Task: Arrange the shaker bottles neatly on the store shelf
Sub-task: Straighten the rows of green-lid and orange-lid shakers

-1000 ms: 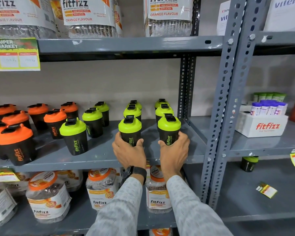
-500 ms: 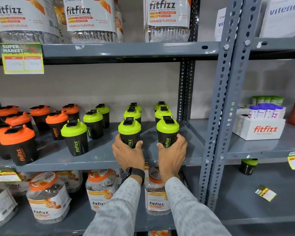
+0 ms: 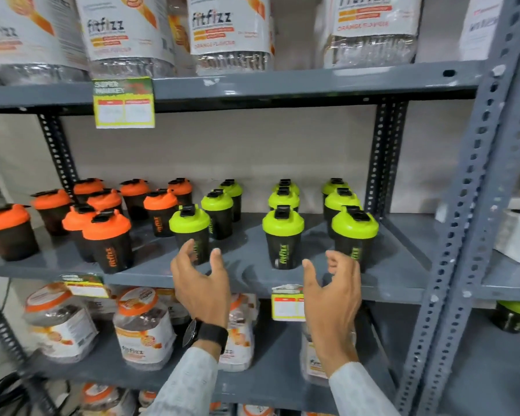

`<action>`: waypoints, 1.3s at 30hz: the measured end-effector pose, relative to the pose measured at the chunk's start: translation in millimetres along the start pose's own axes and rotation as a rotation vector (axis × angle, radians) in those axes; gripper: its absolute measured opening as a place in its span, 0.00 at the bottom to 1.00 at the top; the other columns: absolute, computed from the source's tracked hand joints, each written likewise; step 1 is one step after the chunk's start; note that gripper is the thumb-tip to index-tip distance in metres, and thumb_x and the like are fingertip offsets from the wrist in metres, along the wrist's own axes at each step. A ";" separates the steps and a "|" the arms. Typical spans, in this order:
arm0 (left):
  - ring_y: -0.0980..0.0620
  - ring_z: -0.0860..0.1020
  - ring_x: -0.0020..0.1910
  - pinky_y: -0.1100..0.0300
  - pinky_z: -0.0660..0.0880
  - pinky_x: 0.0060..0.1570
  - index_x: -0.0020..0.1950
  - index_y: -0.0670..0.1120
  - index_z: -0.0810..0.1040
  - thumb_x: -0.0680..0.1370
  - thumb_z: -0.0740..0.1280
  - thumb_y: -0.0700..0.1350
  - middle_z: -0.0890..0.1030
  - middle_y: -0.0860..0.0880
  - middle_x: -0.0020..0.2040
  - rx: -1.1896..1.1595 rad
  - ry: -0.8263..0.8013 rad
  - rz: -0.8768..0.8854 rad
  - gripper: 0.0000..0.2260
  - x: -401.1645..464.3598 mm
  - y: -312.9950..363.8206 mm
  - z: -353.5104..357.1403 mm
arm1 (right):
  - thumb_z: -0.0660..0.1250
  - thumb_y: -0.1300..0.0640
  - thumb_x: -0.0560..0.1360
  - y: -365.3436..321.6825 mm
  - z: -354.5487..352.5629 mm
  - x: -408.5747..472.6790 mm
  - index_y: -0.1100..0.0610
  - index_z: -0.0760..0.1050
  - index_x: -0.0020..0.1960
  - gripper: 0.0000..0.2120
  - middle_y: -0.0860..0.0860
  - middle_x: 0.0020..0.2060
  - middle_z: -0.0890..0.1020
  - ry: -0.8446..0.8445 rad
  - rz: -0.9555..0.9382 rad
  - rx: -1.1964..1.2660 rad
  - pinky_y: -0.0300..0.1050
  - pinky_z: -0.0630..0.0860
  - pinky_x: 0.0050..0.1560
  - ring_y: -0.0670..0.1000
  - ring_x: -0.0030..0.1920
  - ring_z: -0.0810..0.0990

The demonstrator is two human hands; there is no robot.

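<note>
Black shaker bottles stand on the grey middle shelf. Those with green lids form three rows running front to back; the front ones are a left bottle, a middle bottle and a right bottle. Several orange-lidded shakers crowd the left part of the shelf. My left hand hovers open just in front of the left green bottle, fingers curled, not touching it. My right hand is open too, between the middle and right front bottles, holding nothing.
Large fitfizz jars fill the top shelf, and smaller jars fill the shelf below. A perforated grey upright stands at the right. Price tags hang from shelf edges. One green-lidded shaker sits on the neighbouring lower shelf.
Both hands have let go of the two front green-lidded bottles and pulled back, fingers spread. The view has shifted left, and my left hand is now by the left green row.
</note>
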State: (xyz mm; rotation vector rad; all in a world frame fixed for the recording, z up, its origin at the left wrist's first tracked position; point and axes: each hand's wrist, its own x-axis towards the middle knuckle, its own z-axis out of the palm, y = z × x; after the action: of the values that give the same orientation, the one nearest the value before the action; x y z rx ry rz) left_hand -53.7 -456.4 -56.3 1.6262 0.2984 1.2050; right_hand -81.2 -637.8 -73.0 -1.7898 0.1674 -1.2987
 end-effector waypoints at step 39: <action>0.40 0.76 0.65 0.43 0.73 0.64 0.73 0.45 0.69 0.67 0.81 0.46 0.78 0.43 0.66 0.064 -0.455 -0.129 0.37 197.9 -112.9 -63.6 | 0.84 0.49 0.64 -131.8 203.3 -89.8 0.55 0.70 0.66 0.36 0.54 0.59 0.79 -0.125 0.221 -0.202 0.52 0.75 0.56 0.59 0.58 0.80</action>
State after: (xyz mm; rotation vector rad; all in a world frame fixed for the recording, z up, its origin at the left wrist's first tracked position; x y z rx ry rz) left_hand 26.5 -234.2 -44.0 1.8531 0.1487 0.7074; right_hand -3.3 -392.3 -52.2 -1.9543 0.4275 -1.0395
